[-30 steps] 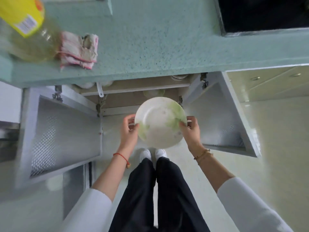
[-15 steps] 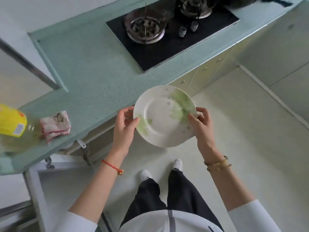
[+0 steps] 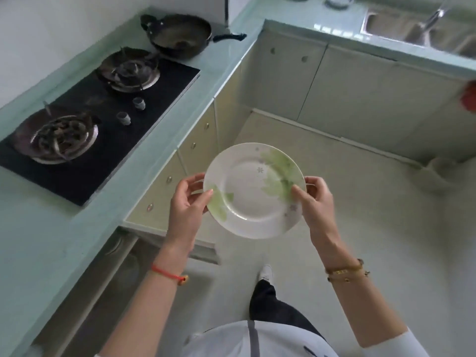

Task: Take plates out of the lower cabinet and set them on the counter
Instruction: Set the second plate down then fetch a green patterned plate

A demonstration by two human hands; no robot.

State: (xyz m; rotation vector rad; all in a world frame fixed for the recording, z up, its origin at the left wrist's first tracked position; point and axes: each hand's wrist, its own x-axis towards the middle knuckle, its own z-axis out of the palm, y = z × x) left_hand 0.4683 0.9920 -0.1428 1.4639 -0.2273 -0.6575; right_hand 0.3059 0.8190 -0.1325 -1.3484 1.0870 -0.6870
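A white plate [image 3: 251, 191] with green leaf prints is held level in mid-air over the floor, to the right of the counter's front edge. My left hand [image 3: 186, 204] grips its left rim, thumb on top. My right hand [image 3: 315, 199] pinches the right rim. The pale green counter [image 3: 38, 228] runs along the left. Below it the open lower cabinet [image 3: 123, 269] shows at the bottom left, blurred, its contents hidden.
A black two-burner gas hob [image 3: 85, 124] is set into the counter, with a dark wok [image 3: 180, 34] behind it. A steel sink [image 3: 422, 29] lies at the top right. Closed cabinet doors [image 3: 334, 88] line the corner. My legs and a white shoe [image 3: 266, 273] stand on the floor.
The plate came up out of the cabinet to above counter height. My view swung right, from the cabinet and bottle to the hob, the wok and the sink corner.
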